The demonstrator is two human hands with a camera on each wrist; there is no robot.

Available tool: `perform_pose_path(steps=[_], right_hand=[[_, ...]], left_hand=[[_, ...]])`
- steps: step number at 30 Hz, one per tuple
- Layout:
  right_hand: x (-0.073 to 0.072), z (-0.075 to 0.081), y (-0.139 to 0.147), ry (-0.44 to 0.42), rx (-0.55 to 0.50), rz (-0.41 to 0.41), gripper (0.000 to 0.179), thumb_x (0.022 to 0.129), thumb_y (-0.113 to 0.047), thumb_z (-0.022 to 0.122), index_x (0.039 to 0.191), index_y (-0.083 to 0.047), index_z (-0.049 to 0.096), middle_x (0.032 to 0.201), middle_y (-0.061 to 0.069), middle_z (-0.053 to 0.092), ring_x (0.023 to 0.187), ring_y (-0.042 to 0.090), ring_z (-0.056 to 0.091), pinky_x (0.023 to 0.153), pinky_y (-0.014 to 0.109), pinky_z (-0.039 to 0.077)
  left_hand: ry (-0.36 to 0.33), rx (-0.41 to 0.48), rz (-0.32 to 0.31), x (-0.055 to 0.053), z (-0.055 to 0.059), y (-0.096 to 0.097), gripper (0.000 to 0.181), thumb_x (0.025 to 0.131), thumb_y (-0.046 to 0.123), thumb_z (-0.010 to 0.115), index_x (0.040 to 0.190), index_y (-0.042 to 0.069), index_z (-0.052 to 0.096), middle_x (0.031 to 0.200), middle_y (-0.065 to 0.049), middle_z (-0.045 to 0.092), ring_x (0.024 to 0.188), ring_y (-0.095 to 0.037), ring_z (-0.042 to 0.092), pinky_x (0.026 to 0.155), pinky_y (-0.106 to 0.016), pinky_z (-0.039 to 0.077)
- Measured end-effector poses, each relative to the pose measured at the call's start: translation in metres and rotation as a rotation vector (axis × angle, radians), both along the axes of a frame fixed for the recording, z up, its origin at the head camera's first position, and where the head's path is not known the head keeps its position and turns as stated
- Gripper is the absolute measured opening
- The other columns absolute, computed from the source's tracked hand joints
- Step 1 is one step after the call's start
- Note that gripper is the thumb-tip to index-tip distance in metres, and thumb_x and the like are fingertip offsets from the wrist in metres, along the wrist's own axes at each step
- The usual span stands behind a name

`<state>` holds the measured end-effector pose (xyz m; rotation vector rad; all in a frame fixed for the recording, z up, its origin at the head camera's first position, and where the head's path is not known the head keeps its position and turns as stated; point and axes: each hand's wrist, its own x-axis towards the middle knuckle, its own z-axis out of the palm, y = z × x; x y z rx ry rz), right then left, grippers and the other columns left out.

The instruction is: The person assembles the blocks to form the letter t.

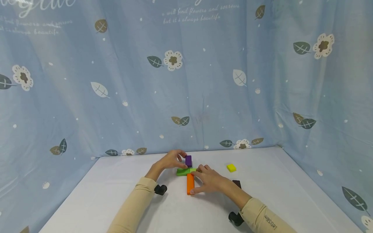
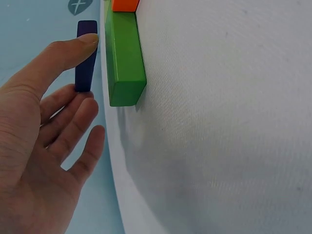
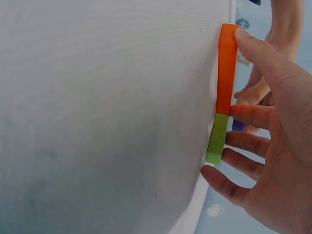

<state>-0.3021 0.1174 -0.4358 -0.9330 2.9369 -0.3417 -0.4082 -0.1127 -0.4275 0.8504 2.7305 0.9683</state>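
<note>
A purple block [image 1: 188, 161] is pinched between the thumb and fingers of my left hand [image 1: 172, 160], at the far side of a small group of blocks. Just in front of it lies a green block [image 1: 183, 172], with a lighter green block [image 1: 193, 170] against its right end. An orange block [image 1: 190, 184] points from there toward me. My right hand [image 1: 210, 180] spans the orange block, thumb at its near end and index finger at its far end. In the right wrist view, other right fingers lie along the light green block [image 3: 217, 141].
Right of the group, a yellow block [image 1: 231, 167] lies on the white table [image 1: 262, 174]. A dark block [image 1: 237, 183] is partly hidden behind the right forearm. Black devices [image 1: 160, 189] sit at both wrists. A blue patterned curtain [image 1: 204, 90] closes off the back and sides.
</note>
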Motion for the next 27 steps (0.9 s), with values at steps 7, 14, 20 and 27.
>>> perform_pose_path(steps=[7, 14, 20, 27], right_hand=[[-0.0009, -0.0015, 0.0, 0.009, 0.008, 0.003, 0.086, 0.078, -0.075, 0.061, 0.142, -0.019, 0.053, 0.133, 0.006, 0.051, 0.117, 0.024, 0.046, 0.098, 0.046, 0.049], [-0.0022, -0.0027, 0.0004, 0.005, 0.009, -0.004, 0.085, 0.077, -0.076, 0.061, 0.142, -0.02, 0.053, 0.133, 0.007, 0.051, 0.118, 0.025, 0.046, 0.099, 0.047, 0.049], [-0.0019, -0.0021, 0.0006, -0.001, 0.008, -0.002, 0.085, 0.078, -0.075, 0.061, 0.142, -0.02, 0.052, 0.135, 0.007, 0.05, 0.119, 0.025, 0.046, 0.1, 0.047, 0.048], [-0.0018, -0.0023, -0.0003, -0.013, 0.012, -0.01, 0.084, 0.077, -0.075, 0.061, 0.143, -0.022, 0.051, 0.135, 0.006, 0.05, 0.119, 0.025, 0.046, 0.1, 0.047, 0.048]], left_hand=[[0.005, -0.004, -0.002, -0.0025, -0.0034, 0.0018, 0.054, 0.077, 0.029, 0.084, 0.122, 0.008, 0.063, 0.12, -0.005, 0.066, 0.099, -0.019, 0.06, 0.082, -0.029, 0.053], [-0.011, -0.007, -0.004, -0.0041, -0.0057, 0.0037, 0.053, 0.077, 0.031, 0.084, 0.122, 0.01, 0.064, 0.118, -0.003, 0.066, 0.098, -0.017, 0.06, 0.081, -0.028, 0.053], [-0.009, -0.008, -0.007, -0.005, -0.007, 0.0038, 0.053, 0.078, 0.031, 0.083, 0.122, 0.01, 0.064, 0.118, -0.003, 0.066, 0.099, -0.019, 0.06, 0.083, -0.029, 0.053], [-0.024, -0.032, 0.004, -0.006, -0.0068, 0.0036, 0.055, 0.078, 0.035, 0.083, 0.124, 0.011, 0.063, 0.118, -0.002, 0.066, 0.101, -0.019, 0.06, 0.085, -0.031, 0.054]])
